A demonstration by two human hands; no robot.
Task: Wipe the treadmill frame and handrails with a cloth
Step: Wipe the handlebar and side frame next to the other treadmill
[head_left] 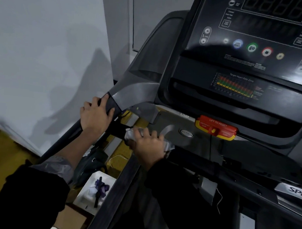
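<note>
Two hands (pixel 95 117) (pixel 148 145), one cloth (pixel 129 135), one treadmill (pixel 135 93).

Your view is dim and bluish, soft with motion blur on the treadmill (pixel 253 41) lettering. Grey shadows fall on the wall (pixel 42 50) to your left, and straight edges bow toward the corners.

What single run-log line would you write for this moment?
left hand: grips handrail | right hand: holds cloth against frame | phase: wiping
</note>
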